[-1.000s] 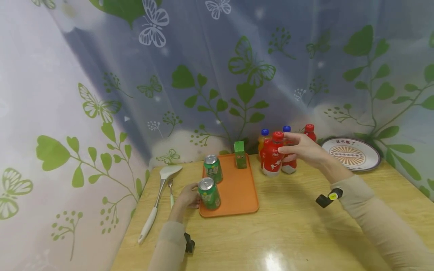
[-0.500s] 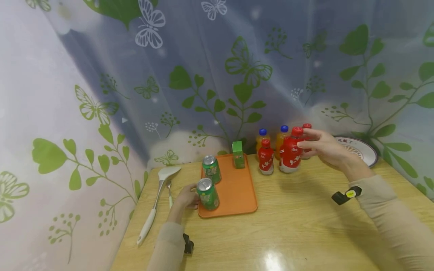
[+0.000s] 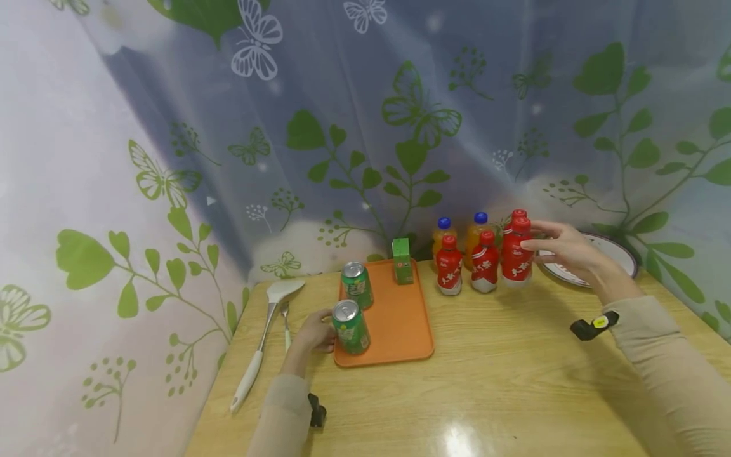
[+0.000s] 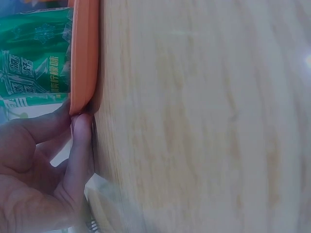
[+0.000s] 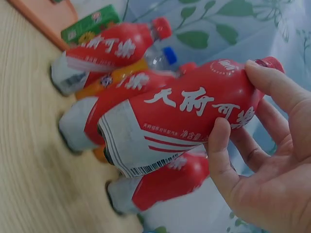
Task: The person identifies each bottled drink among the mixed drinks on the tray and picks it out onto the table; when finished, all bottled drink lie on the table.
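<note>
My right hand (image 3: 571, 254) grips a red cola bottle (image 5: 184, 116) by its upper part, thumb and fingers around it. In the right wrist view this bottle is tilted and overlaps the others. Two more red bottles (image 3: 448, 266) (image 3: 485, 263) stand to its left, and another red bottle (image 5: 160, 184) is partly hidden behind it. At the orange tray's (image 3: 400, 336) near left corner is my left hand (image 3: 316, 333); the left wrist view shows its thumb and finger pinching the rim. A green soda can (image 3: 351, 330) stands on the tray beside that hand.
On the tray also stand a second green can (image 3: 358, 285) and a green carton (image 3: 403, 263). Two blue-capped orange drinks (image 3: 442, 231) are behind the red bottles. A white plate (image 3: 613, 251) leans at the back right. A spatula (image 3: 257, 355) and a fork (image 3: 287, 327) lie left.
My right hand has carried the red bottle rightward past the two other red bottles, bringing it in front of the rightmost one. The left hand has stayed at the tray's corner.
</note>
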`<move>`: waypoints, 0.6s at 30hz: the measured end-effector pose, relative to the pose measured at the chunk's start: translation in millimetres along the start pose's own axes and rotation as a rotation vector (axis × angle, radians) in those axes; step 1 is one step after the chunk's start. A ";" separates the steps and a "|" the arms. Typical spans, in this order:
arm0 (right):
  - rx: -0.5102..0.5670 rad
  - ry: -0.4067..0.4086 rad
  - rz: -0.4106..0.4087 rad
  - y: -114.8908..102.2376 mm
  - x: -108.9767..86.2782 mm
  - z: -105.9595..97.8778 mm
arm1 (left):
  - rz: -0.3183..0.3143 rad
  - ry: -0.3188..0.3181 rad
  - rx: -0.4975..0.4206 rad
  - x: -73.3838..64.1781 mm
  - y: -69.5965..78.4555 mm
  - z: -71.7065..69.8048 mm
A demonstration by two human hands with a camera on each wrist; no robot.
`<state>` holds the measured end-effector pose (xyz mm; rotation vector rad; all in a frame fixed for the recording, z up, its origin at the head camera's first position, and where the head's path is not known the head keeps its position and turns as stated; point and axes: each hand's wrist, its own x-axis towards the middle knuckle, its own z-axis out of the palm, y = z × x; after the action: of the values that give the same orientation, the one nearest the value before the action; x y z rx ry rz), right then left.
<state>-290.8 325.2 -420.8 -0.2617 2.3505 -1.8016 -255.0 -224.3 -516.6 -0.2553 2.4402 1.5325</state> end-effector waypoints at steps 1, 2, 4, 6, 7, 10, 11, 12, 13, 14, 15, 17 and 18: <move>-0.010 0.006 0.006 3.0 1.5 -1.0 | 0.000 0.000 0.000 0.1 -0.1 0.1; -0.019 0.011 0.012 5.4 2.9 -1.5 | -0.002 0.000 -0.002 0.1 -0.1 0.1; -0.028 0.026 0.027 9.5 5.6 -2.3 | -0.003 -0.001 -0.001 0.1 -0.1 -0.1; -0.043 0.040 0.035 12.7 8.2 -2.9 | -0.005 -0.002 0.003 0.3 0.3 -0.7; -0.043 0.048 0.039 13.7 9.4 -2.8 | -0.007 -0.003 0.005 0.5 0.5 -1.0; -0.051 0.065 0.044 17.4 12.9 -3.4 | -0.008 -0.006 0.010 1.0 1.7 -2.3; -0.055 0.069 0.046 18.9 14.1 -3.7 | -0.010 -0.005 0.012 1.4 1.8 -2.4; -0.055 0.073 0.049 20.3 15.4 -3.8 | -0.010 -0.003 0.014 1.7 1.8 -2.6; -0.055 0.075 0.053 22.1 16.9 -4.1 | -0.009 -0.002 0.016 1.8 1.9 -2.6; -0.056 0.078 0.055 24.1 18.2 -4.5 | -0.006 -0.002 0.017 1.4 2.3 -2.6; -0.056 0.081 0.057 25.8 19.2 -4.7 | -0.005 -0.002 0.017 1.1 2.3 -2.5; -0.060 0.085 0.060 29.5 20.9 -5.2 | -0.002 0.000 0.019 0.0 2.4 -2.0; -0.064 0.088 0.062 31.0 21.5 -5.0 | -0.001 0.001 0.018 -0.7 2.5 -1.8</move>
<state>-314.0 332.6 -450.1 -0.1186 2.4502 -1.7465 -255.2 -224.9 -513.5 -0.2539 2.4529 1.5090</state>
